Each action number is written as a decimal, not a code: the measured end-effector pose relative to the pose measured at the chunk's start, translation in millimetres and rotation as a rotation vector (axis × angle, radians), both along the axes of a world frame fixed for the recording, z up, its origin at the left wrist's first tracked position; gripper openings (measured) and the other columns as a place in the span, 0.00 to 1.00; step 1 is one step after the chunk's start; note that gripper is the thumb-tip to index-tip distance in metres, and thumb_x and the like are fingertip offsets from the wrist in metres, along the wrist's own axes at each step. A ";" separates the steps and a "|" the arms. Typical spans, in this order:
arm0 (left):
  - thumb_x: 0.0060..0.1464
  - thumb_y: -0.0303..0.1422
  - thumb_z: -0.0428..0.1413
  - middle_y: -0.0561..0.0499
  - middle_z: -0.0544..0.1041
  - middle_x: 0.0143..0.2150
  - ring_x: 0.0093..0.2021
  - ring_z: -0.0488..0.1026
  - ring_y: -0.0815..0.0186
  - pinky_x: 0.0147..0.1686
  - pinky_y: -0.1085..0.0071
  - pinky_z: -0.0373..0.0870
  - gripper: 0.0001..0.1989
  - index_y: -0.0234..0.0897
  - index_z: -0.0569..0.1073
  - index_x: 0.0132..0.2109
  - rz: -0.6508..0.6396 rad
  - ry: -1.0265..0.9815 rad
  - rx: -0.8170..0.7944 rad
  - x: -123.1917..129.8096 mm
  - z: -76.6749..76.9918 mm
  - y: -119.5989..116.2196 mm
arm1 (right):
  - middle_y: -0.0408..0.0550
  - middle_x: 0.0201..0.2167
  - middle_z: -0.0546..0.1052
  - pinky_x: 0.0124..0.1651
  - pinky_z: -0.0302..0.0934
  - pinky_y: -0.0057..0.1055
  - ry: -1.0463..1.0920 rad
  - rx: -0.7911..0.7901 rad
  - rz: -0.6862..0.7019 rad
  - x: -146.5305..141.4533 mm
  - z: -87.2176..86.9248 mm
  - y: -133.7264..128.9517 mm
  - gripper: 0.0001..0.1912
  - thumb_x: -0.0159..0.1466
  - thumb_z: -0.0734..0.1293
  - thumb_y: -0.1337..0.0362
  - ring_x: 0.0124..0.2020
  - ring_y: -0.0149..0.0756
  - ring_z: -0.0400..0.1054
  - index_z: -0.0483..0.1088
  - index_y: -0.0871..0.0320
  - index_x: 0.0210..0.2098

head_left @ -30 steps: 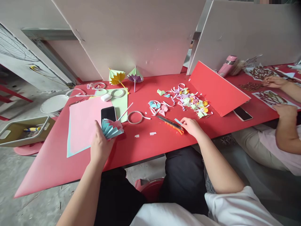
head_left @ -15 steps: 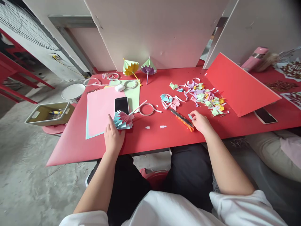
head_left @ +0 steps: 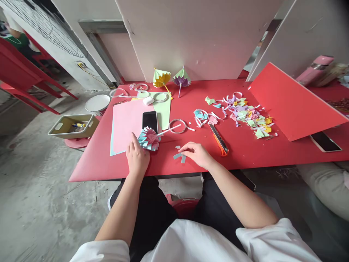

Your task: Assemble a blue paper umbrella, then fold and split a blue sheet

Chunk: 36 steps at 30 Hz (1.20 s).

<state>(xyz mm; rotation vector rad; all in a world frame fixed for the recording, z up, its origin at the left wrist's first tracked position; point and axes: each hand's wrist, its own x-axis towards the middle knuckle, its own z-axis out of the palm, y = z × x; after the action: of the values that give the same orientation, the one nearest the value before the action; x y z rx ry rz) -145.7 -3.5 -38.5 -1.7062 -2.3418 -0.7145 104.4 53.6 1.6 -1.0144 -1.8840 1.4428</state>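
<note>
My left hand (head_left: 137,155) rests on the table with its fingers apart, against the edge of a pleated pink and blue paper umbrella (head_left: 149,138) lying on its side. The umbrella's pale stick points up to the right. My right hand (head_left: 196,154) pinches small grey-blue strips (head_left: 177,156) just over the red table. An orange utility knife (head_left: 219,140) lies right of that hand. Behind the umbrella are a black phone (head_left: 149,121), a roll of tape (head_left: 177,126) and pink paper (head_left: 125,120).
Two finished paper umbrellas (head_left: 162,78) stand at the back by the wall. Coloured paper scraps (head_left: 245,114) lie in a heap at the right, beside a tilted red board (head_left: 294,103). A bin (head_left: 73,126) sits left of the table; another person's leg (head_left: 321,185) shows at right.
My right hand has moved left, from beside the knife to nearer the umbrella, with grey-blue strips in its fingers. My left hand has stayed by the umbrella. The view has shifted left.
</note>
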 end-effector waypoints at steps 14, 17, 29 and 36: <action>0.57 0.28 0.50 0.40 0.66 0.55 0.55 0.64 0.57 0.50 0.60 0.66 0.23 0.37 0.58 0.59 -0.502 -0.194 0.209 99.5 20.9 -13.7 | 0.46 0.38 0.73 0.41 0.67 0.32 -0.049 0.119 -0.006 16.9 -4.9 53.1 0.10 0.57 0.61 0.66 0.38 0.32 0.69 0.72 0.56 0.36; 0.58 0.31 0.49 0.41 0.74 0.45 0.44 0.72 0.59 0.42 0.62 0.70 0.17 0.33 0.66 0.54 -0.551 -0.124 0.153 108.6 22.2 22.1 | 0.46 0.38 0.73 0.38 0.68 0.32 0.028 0.008 0.064 18.5 0.1 45.3 0.11 0.58 0.60 0.66 0.39 0.33 0.69 0.70 0.56 0.39; 0.58 0.21 0.41 0.44 0.75 0.35 0.35 0.71 0.63 0.34 0.66 0.69 0.15 0.32 0.72 0.42 -0.799 0.180 0.109 88.4 18.9 59.2 | 0.47 0.38 0.73 0.44 0.64 0.34 -0.213 0.474 0.026 36.0 -13.6 65.3 0.15 0.61 0.57 0.71 0.40 0.34 0.68 0.72 0.52 0.40; 0.54 0.22 0.45 0.43 0.73 0.44 0.47 0.69 0.56 0.45 0.59 0.67 0.14 0.35 0.72 0.44 -0.718 0.094 -0.014 90.8 17.6 63.1 | 0.49 0.35 0.72 0.43 0.63 0.35 -0.383 0.617 0.176 37.3 -17.8 56.5 0.20 0.55 0.55 0.79 0.41 0.37 0.65 0.73 0.55 0.35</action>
<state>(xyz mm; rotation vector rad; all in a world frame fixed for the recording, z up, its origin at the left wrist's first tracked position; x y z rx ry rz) -54.9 59.6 -21.0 -2.5391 -1.6399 -0.6792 141.7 110.1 -16.2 -0.8651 -2.5216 0.6785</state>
